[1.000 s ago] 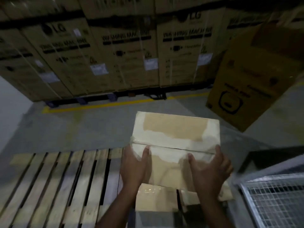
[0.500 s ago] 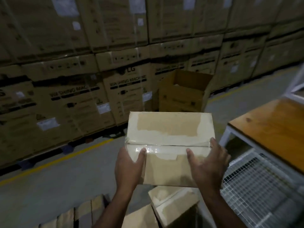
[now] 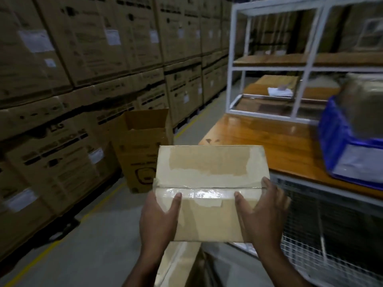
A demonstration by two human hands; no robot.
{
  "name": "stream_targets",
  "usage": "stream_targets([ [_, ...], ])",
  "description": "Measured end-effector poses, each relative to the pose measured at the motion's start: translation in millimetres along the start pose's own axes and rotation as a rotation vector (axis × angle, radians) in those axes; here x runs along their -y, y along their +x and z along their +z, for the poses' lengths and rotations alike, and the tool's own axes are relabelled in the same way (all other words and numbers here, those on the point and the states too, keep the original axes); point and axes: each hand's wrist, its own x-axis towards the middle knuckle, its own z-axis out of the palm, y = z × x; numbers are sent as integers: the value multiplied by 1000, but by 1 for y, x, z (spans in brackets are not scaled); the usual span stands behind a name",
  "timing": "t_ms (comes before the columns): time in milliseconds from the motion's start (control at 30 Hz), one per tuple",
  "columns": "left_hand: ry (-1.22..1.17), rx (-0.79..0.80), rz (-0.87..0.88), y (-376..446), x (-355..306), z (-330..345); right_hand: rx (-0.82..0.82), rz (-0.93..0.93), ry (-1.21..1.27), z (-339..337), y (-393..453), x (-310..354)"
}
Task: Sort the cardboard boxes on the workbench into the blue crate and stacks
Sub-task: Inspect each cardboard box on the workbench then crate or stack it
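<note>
I hold a taped cardboard box [image 3: 209, 179] in front of me, level, in mid air. My left hand [image 3: 159, 218] grips its near left corner with the thumb on top. My right hand [image 3: 259, 214] grips the near right corner the same way. The box hangs just left of the wooden workbench [image 3: 269, 139]. A blue crate [image 3: 339, 141] stands on the bench at the right, with a brown box [image 3: 364, 104] showing above its rim. Below my hands lie more cardboard boxes [image 3: 178, 264], partly hidden.
Tall stacks of large cartons [image 3: 83, 79] line the left side behind a yellow floor line. An open carton [image 3: 143, 146] stands on the floor ahead. A white shelf frame [image 3: 304, 65] rises on the bench. A wire mesh shelf [image 3: 323, 241] runs under the bench.
My view has swung right and up from the wooden pallet to the workbench and blue crate. Both hands keep the same hold on the box, which has risen with me.
</note>
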Motion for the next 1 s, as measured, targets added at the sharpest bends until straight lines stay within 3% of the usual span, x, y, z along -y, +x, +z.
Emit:
stream_targets([
  [233,-17,240,124,-39,-49,63,-220,107,-105,-82,19,-58],
  [467,-56,373,285,-84,-108,125,-370,178,-161,-159,38,-110],
  [1000,-115,587,401,-226,-219,282,-515,311,-213,-342,88,-258],
])
